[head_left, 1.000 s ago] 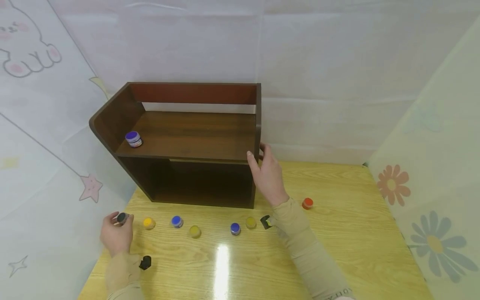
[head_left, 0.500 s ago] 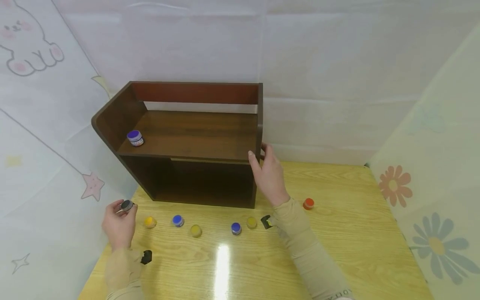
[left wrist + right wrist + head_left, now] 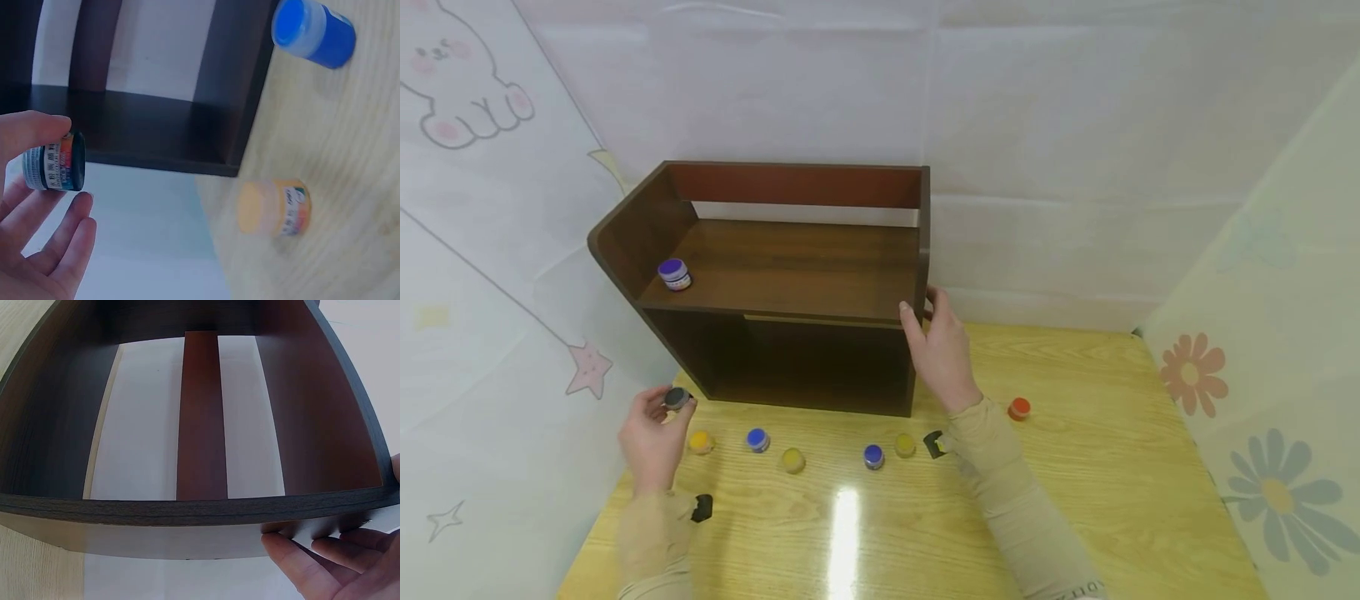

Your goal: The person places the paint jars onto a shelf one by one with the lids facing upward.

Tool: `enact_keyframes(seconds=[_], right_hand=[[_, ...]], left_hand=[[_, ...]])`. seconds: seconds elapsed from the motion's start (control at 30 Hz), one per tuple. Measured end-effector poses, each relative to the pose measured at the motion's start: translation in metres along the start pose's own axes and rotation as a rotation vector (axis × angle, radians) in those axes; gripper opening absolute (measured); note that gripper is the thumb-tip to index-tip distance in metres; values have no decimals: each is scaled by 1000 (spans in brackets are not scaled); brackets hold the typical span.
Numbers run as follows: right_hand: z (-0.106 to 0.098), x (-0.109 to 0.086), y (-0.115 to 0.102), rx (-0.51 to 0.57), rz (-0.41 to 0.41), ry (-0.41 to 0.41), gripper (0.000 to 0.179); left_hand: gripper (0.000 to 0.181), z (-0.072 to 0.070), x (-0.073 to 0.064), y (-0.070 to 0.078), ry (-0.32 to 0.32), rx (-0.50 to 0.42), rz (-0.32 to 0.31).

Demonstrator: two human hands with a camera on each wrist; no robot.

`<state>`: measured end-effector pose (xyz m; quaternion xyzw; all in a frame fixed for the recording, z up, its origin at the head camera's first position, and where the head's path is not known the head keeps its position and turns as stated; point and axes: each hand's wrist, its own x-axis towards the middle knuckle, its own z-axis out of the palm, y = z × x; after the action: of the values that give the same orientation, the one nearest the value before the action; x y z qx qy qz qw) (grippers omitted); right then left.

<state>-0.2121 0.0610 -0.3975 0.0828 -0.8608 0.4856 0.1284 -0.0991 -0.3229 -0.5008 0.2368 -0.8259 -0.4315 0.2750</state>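
My left hand point(image 3: 653, 446) pinches a small paint jar point(image 3: 677, 398) with a dark lid, raised above the table near the bookshelf's lower left corner. In the left wrist view the jar's printed label point(image 3: 56, 164) shows between thumb and fingers. My right hand point(image 3: 942, 354) grips the right side panel of the dark brown bookshelf point(image 3: 805, 258), thumb at the front edge and fingers along the outer face. In the right wrist view the fingers point(image 3: 300, 565) touch that outer face. A purple-lidded paint jar point(image 3: 675, 275) stands at the left end of the upper shelf.
On the wooden table point(image 3: 1097, 450), before the bookshelf, stand an orange jar point(image 3: 701, 442), two blue jars, one at left point(image 3: 757, 440) and one further right point(image 3: 873, 456), and two dull yellow jars point(image 3: 792, 460). A red jar point(image 3: 1019, 408) stands right. Patterned cloth hangs behind and at both sides.
My left hand has lifted the dark-lidded jar and moved it up and to the right, towards the bookshelf. My right hand keeps its place on the side panel.
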Motion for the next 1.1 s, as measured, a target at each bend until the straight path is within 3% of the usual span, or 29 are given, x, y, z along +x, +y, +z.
enact_keyframes(seconds=[0.3,0.53,0.77,1.1], right_hand=[[0,0,1,3,-7,8,61],[-1,0,0,5,-13,10,59],[-1,-1,-1,-1,-5,7,59],[-3,-1,-3,5,-11,6,60]], left_hand=[[39,3,5,17,24,-17,132],[38,-1,6,39,58,-30,203],[38,-4,8,59,129,-76,317],[43,-8,12,89,177,-199,389]])
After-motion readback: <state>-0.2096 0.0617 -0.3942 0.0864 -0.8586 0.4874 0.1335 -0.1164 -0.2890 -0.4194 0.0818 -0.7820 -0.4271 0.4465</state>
